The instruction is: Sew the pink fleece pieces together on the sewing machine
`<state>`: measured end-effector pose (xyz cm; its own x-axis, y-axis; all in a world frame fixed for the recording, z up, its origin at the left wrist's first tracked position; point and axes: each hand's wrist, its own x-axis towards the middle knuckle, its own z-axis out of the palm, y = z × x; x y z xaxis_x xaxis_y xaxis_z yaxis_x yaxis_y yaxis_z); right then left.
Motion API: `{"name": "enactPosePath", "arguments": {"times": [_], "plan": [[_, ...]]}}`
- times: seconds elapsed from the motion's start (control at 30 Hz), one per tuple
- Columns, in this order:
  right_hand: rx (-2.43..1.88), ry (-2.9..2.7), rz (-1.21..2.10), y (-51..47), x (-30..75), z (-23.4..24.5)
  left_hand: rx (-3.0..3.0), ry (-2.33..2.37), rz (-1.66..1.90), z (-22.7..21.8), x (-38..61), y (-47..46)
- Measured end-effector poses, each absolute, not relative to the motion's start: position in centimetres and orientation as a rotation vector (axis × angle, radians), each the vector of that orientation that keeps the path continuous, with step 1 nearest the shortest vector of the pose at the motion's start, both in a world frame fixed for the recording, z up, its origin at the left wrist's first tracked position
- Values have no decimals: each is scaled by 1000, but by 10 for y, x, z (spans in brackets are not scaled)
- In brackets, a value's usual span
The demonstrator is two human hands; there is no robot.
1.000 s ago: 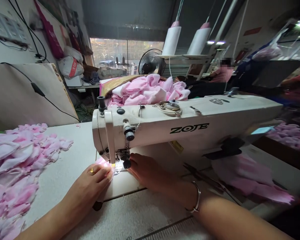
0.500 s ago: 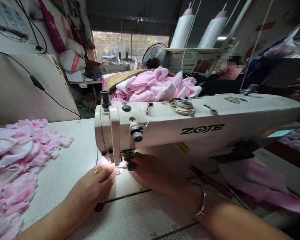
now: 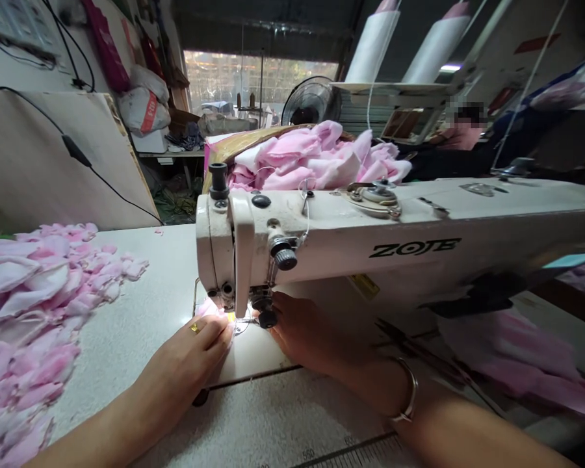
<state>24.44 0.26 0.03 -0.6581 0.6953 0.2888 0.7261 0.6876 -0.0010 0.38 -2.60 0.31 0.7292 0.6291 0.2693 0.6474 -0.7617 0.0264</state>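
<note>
A white sewing machine (image 3: pixel 322 240) stands before me, its lamp lighting the needle area. My left hand (image 3: pixel 199 348), with a gold ring, lies left of the needle. Its fingers are pressed together on a small pink fabric piece (image 3: pixel 207 308), partly covered by the hand and the machine head. On the other side of the needle, my right hand (image 3: pixel 295 328) reaches in under the arm of the machine. The thumb screw and presser parts (image 3: pixel 267 317) hide its fingertips, so what they hold does not show.
Pink fabric pieces (image 3: pixel 43 279) are heaped on the table at left. More pink cloth (image 3: pixel 316 156) fills a container behind the machine. Scissors (image 3: pixel 419 351) and pink fabric (image 3: pixel 511 364) lie at right. Two thread cones (image 3: pixel 373 49) stand above. A person (image 3: pixel 463 133) sits farther back.
The view has shifted slightly, so the machine and both hands appear a little farther right. Both hands keep nearly the same places beside the needle.
</note>
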Motion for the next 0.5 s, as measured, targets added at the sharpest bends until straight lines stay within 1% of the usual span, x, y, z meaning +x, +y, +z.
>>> {"name": "enactPosePath", "arguments": {"times": [0.23,0.5], "plan": [[-1140,-2614,-189,2,246,-2,-2867,-1070,-375,2,3,-27],[-1167,-2635,-137,1,245,1,-2882,-1097,-397,4,5,-25]]}}
